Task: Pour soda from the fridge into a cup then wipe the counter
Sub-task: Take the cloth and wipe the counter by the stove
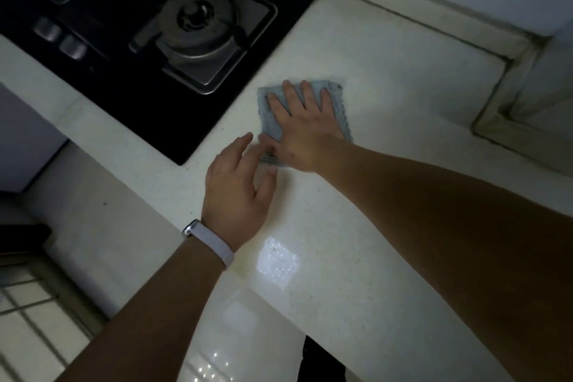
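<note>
A light blue cloth (339,105) lies flat on the white counter (387,195), just right of the stove. My right hand (302,130) presses down on it with straight, spread fingers. My left hand (237,187), with a white band on its wrist, hovers or rests just in front of the cloth's near corner, fingers relaxed and holding nothing. Its fingertips are close to the cloth's edge. No cup or soda is in view.
A black glass gas stove (148,49) with two burners and knobs fills the upper left. The tiled wall and a raised ledge (508,96) border the counter at the back right. The counter's front edge runs diagonally, with floor tiles at lower left.
</note>
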A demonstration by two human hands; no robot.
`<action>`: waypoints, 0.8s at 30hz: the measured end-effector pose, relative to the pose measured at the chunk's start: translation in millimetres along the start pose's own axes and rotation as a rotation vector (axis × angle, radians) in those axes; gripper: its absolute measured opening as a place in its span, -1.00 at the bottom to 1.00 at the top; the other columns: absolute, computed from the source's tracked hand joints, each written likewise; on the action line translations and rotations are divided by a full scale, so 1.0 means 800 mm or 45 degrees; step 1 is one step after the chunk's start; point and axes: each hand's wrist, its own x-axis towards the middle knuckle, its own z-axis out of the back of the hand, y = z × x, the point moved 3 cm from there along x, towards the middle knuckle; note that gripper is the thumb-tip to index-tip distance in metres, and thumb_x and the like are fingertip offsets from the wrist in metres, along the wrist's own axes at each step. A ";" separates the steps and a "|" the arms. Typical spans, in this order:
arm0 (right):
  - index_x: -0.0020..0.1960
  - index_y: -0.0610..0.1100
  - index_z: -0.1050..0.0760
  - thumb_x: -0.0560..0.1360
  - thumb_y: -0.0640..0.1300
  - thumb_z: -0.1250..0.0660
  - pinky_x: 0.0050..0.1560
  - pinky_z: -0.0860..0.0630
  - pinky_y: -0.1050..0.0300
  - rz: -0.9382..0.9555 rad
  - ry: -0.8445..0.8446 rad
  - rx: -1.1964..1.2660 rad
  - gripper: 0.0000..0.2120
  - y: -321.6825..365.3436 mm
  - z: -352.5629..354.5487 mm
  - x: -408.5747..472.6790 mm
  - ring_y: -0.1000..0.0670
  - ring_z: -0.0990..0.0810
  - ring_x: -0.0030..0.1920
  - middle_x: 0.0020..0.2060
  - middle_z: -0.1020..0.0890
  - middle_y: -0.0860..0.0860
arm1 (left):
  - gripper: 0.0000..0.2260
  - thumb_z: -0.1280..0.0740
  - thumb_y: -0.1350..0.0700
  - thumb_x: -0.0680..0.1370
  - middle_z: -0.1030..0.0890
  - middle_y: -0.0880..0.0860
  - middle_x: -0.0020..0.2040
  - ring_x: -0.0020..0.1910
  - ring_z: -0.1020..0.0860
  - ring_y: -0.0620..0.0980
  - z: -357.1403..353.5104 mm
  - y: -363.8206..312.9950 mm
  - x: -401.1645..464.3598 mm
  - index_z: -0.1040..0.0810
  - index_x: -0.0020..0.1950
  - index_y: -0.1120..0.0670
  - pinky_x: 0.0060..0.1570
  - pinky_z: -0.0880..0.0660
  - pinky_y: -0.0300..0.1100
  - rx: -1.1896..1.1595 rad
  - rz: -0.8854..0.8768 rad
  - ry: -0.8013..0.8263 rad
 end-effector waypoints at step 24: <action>0.58 0.00 0.01 0.50 0.36 0.06 0.47 0.11 -0.29 0.443 0.000 0.059 -0.25 0.032 -0.046 -0.255 -0.19 0.08 0.56 0.56 -0.10 -0.05 | -0.50 -0.12 -0.14 0.52 -0.45 0.14 0.41 0.38 -0.40 0.15 -0.018 -0.116 -0.104 -0.52 0.32 0.11 0.32 -0.36 0.22 0.062 0.104 0.037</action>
